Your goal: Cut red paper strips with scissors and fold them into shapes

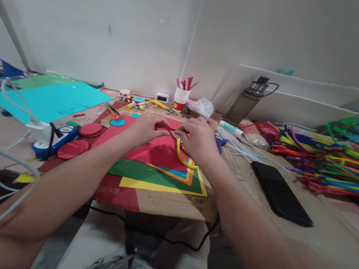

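Observation:
My left hand (146, 128) and my right hand (200, 137) are close together over the red paper (146, 147). Between them stretches a narrow red strip (166, 129), apparently paper, with its ends pinched in the fingers of both hands. Yellow-handled scissors (180, 155) lie on the sheet beneath my right hand, which hides part of them. Under the red paper, green (131, 170) and yellow sheets (161, 186) stick out toward me. Red paper discs (73, 149) are stacked left of my left forearm, and a small blue disc (117, 122) lies just beyond them.
A black phone (280, 193) and bundled pipe cleaners (338, 160) lie at right. At the back are a grey bottle (244, 105), a glue stick (231, 128) and a paper cup (181, 98) of pencils. A power strip (54, 141) with white cables and cyan card (52, 101) occupy the left.

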Demonstrator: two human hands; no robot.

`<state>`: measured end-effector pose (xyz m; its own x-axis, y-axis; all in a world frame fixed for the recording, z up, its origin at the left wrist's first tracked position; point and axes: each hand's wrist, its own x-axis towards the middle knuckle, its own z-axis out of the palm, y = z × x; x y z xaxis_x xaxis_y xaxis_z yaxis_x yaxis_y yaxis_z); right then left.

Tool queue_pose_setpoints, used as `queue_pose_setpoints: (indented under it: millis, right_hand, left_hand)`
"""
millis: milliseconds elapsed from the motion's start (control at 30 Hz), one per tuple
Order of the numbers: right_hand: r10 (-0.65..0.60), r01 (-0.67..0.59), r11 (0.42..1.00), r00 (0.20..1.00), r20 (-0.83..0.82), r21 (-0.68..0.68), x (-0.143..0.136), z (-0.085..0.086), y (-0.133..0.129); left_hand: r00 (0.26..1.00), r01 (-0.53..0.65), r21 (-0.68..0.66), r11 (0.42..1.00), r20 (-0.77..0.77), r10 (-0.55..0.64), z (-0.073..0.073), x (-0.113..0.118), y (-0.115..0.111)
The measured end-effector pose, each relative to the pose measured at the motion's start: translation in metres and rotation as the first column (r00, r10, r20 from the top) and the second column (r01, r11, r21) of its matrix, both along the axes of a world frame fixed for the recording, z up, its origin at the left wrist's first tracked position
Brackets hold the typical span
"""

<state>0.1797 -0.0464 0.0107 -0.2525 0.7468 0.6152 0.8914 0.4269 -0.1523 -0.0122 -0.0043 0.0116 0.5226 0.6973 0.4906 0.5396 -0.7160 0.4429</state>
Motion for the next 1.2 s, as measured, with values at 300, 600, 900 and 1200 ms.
queue_pose_setpoints:
  millis: [300, 600, 900, 1200]
  right_hand:
    - [-0.012, 0.012, 1.000, 1.000, 0.019, 0.015, 0.0025, -0.0024, 0.0023]
    - [-0.019, 0.019, 1.000, 1.000, 0.016, -0.005, 0.0025, -0.0017, 0.0011]
    - [-0.037, 0.037, 0.998, 0.999, 0.006, -0.041, 0.0022, -0.0012, 0.0008]
    - [-0.059, 0.060, 0.995, 0.998, 0.014, -0.080, 0.0013, 0.0003, -0.0003]
  left_hand:
    - [0.999, -0.001, 0.011, 1.000, -0.036, 0.001, 0.0012, -0.0017, 0.0007]
    - [1.000, -0.018, -0.067, 0.998, 0.024, 0.019, 0.0034, -0.0008, -0.0013]
    - [0.998, -0.035, -0.078, 0.996, 0.040, 0.038, 0.0023, -0.0016, 0.0011]
    - [0.998, -0.051, -0.128, 0.991, 0.021, 0.054, 0.0040, -0.0012, -0.0011]
